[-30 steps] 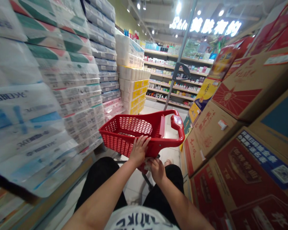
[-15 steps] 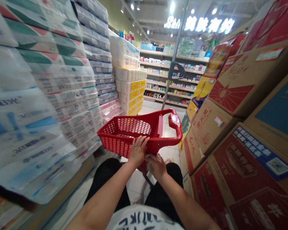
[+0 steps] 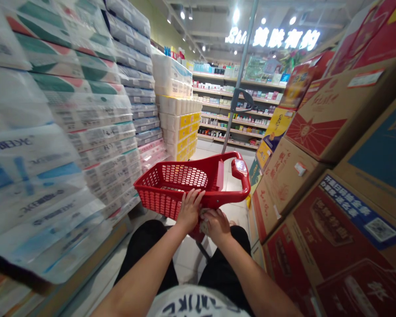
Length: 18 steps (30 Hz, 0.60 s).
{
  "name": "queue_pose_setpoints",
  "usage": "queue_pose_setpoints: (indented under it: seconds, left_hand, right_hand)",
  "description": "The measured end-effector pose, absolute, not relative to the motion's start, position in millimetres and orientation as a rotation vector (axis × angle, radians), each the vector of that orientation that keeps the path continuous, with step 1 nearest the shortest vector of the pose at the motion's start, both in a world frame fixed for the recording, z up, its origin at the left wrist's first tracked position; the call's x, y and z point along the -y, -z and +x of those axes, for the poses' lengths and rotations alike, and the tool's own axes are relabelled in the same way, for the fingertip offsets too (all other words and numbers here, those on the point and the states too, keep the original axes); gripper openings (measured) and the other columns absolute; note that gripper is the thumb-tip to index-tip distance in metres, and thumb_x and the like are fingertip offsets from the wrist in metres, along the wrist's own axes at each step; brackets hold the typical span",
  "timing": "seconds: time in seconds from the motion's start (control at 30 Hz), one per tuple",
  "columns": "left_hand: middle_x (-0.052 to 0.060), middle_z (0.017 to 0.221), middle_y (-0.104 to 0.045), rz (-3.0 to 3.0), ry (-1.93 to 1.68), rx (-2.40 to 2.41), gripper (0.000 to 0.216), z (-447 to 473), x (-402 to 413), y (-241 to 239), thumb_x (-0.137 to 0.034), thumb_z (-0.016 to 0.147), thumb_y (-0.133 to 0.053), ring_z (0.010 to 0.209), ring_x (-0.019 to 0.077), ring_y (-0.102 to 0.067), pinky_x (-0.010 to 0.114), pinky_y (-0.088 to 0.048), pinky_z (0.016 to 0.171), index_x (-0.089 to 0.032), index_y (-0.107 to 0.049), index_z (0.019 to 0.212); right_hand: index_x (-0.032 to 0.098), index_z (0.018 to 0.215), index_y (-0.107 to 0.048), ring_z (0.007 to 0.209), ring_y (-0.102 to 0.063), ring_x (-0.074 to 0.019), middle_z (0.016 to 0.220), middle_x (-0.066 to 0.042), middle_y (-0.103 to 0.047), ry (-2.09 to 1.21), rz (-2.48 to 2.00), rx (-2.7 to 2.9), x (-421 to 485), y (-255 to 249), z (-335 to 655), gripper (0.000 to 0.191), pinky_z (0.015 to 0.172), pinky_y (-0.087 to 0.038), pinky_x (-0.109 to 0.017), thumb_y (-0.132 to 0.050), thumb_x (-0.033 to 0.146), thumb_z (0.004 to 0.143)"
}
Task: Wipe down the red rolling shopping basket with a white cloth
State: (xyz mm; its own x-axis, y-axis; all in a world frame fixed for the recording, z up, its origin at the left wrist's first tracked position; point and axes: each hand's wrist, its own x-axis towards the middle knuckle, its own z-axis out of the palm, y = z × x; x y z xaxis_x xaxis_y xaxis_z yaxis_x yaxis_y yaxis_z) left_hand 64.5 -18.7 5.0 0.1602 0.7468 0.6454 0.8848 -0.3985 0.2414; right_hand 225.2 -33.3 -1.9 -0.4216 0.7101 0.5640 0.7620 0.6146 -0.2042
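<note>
A red plastic shopping cart basket (image 3: 171,185) stands in front of me in a narrow store aisle, with its looped handle (image 3: 242,176) at the right. My left hand (image 3: 189,209) rests on the basket's near rim, fingers curled over the edge. Just below the rim, my right hand (image 3: 216,225) is closed around a small pale crumpled thing (image 3: 203,225), pressed against the basket's underside. The basket looks bare inside.
Stacked packs of tissue paper (image 3: 62,132) wall the left side. Brown and red cardboard cartons (image 3: 333,176) are piled on the right. A grey pole (image 3: 239,83) rises beyond the cart. Shelves of goods (image 3: 231,114) close the aisle's far end.
My right hand has crept a little up and left toward the basket. The view has drifted slightly; the cart and my left hand stay about where they were.
</note>
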Motion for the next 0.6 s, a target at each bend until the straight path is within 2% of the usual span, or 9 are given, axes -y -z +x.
queue_pose_setpoints:
  seconds: [0.07, 0.23, 0.33, 0.5, 0.6]
  left_hand:
    - [0.008, 0.144, -0.041, -2.235, 1.062, 1.6, 0.055, 64.5, 18.6, -4.2, -0.014, 0.09, -0.036, 0.14, 0.0232, -0.024, 0.052, -0.016, 0.116, -0.023, -0.031, 0.144]
    - [0.008, 0.145, -0.04, -2.242, 1.054, 1.588, 0.058, 64.2, 18.7, -2.5, -0.012, 0.088, -0.037, 0.141, 0.0234, -0.022, 0.051, -0.014, 0.117, -0.022, -0.03, 0.145]
    - [0.008, 0.144, -0.04, -2.232, 1.057, 1.593, 0.057, 64.4, 18.7, -2.2, -0.013, 0.089, -0.036, 0.14, 0.0234, -0.023, 0.051, -0.014, 0.117, -0.022, -0.031, 0.144]
    - [0.009, 0.144, -0.041, -2.233, 1.049, 1.588, 0.056, 64.5, 18.5, -0.8, -0.013, 0.089, -0.037, 0.14, 0.0238, -0.023, 0.051, -0.014, 0.116, -0.021, -0.031, 0.145]
    - [0.009, 0.145, -0.04, -2.238, 1.048, 1.578, 0.058, 64.2, 18.8, 0.3, -0.011, 0.088, -0.037, 0.141, 0.0237, -0.022, 0.051, -0.013, 0.117, -0.02, -0.031, 0.144]
  right_hand:
    - [0.028, 0.099, -0.069, 0.091, -0.054, -0.0204, 0.101, 0.0, -0.067, 0.107, -1.148, 2.215, 34.4, -1.1, 225.5, 0.03, 0.081, -0.041, -0.031, -0.047, 0.016, 0.083]
    - [0.023, 0.106, -0.068, 0.099, -0.051, -0.0217, 0.11, -0.003, -0.065, 0.071, -1.131, 2.119, 35.1, -5.1, 228.3, 0.034, 0.089, -0.04, -0.032, -0.047, 0.012, 0.082]
    - [0.023, 0.104, -0.068, 0.099, -0.052, -0.0221, 0.107, -0.002, -0.065, 0.036, -1.075, 2.13, 33.5, -5.3, 230.0, 0.033, 0.089, -0.042, -0.033, -0.048, 0.011, 0.08]
    - [0.021, 0.11, -0.066, 0.102, -0.053, -0.02, 0.111, -0.004, -0.064, 0.091, -1.017, 1.987, 33.4, -9.6, 230.9, 0.034, 0.094, -0.042, -0.033, -0.045, 0.011, 0.085]
    - [0.023, 0.104, -0.068, 0.1, -0.053, -0.0213, 0.107, -0.002, -0.066, 0.06, -1.018, 2.068, 34.8, -13.3, 230.3, 0.031, 0.091, -0.044, -0.034, -0.049, 0.011, 0.082]
